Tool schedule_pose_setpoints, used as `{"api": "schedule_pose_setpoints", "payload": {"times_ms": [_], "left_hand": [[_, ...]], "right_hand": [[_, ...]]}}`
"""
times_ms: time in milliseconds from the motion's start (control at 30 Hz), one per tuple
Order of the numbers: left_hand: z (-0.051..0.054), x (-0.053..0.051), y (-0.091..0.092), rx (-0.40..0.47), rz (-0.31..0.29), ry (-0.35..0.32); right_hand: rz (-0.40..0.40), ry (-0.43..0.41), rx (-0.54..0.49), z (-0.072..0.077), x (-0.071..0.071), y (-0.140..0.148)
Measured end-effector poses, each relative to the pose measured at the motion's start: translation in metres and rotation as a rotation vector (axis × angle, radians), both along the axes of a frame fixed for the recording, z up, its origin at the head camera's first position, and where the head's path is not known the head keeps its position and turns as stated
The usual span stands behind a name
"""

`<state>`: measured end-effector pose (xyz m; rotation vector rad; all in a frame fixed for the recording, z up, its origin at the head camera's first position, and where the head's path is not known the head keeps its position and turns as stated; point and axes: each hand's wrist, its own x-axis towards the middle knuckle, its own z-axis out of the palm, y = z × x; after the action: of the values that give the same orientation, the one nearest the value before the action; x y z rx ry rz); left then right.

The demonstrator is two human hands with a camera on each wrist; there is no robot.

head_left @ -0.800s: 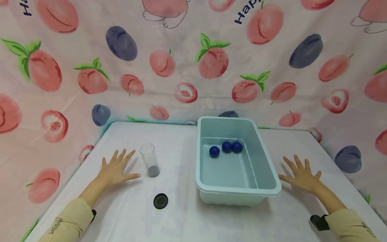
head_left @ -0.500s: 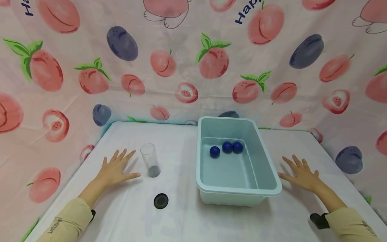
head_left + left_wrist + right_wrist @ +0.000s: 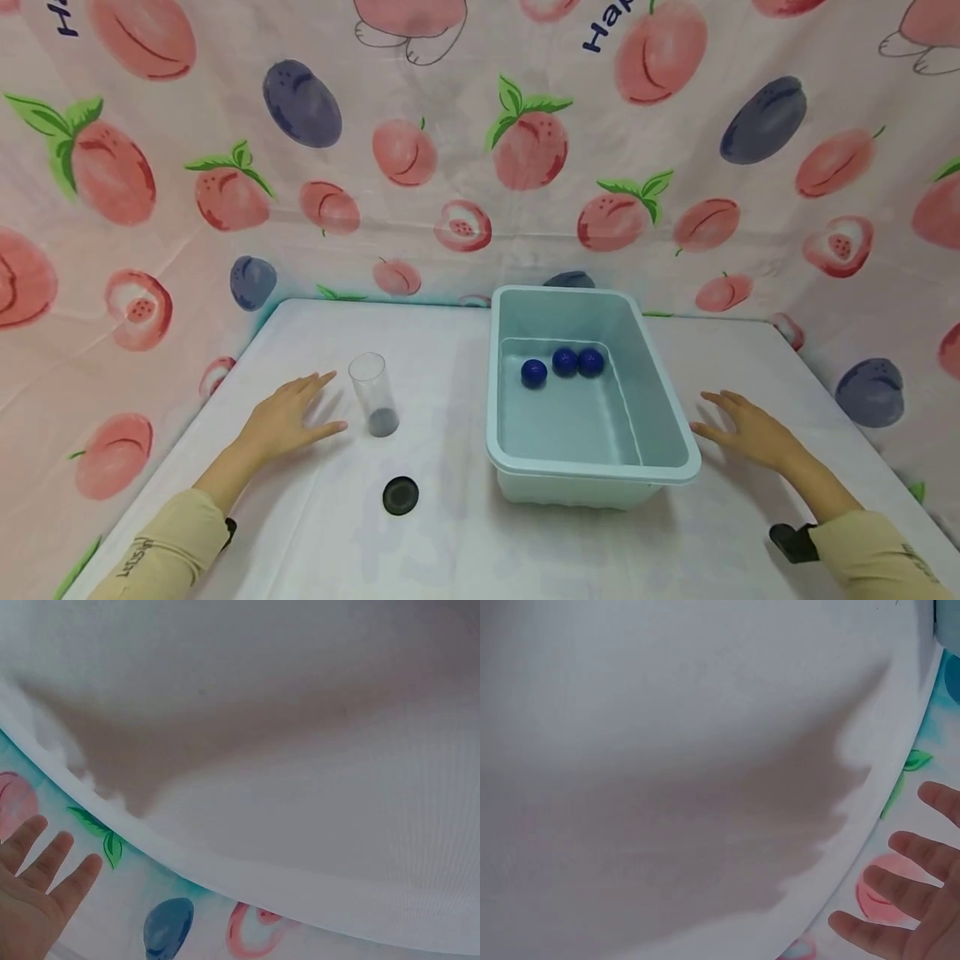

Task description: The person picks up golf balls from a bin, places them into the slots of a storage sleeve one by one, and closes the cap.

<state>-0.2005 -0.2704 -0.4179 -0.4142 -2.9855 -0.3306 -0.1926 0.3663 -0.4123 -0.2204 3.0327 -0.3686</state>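
In the head view my left hand (image 3: 281, 421) hovers over the white table, fingers extended and holding nothing. Just to its right stands a clear cylinder (image 3: 371, 392), upright, with a greyish bottom. A round black disc (image 3: 401, 496) lies flat in front of it. My right hand (image 3: 753, 432) is also bare, held in the air beside the right side of a pale blue plastic tub (image 3: 592, 472). Inside the tub rest three dark blue balls (image 3: 534, 373), two of them side by side. The left wrist view catches spread fingers (image 3: 75, 885); the right wrist view likewise shows parted fingers (image 3: 904, 892).
The white table (image 3: 442, 550) reaches back to a hanging cloth (image 3: 465, 150) printed with peaches and plums. Its folds rise along the left, back and right edges. The tub's walls stand high around the balls.
Both hands have tilted, their spread fingers drawing closer together in the head view. The cylinder, disc, tub and balls stay put; the view shifts slightly.
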Motion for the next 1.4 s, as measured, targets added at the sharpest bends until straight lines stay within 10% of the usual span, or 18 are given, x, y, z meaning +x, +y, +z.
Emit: {"api": "schedule_pose_setpoints", "payload": {"times_ms": [1100, 1400], "left_hand": [[0.003, 0.008, 0.016, 0.202, 0.037, 0.058], [0.001, 0.009, 0.020, 0.405, 0.067, 0.063]], "right_hand": [[-0.109, 0.140, -0.319, 0.015, 0.006, -0.013], [-0.222, -0.092, -0.541, 0.022, 0.009, -0.021]]}}
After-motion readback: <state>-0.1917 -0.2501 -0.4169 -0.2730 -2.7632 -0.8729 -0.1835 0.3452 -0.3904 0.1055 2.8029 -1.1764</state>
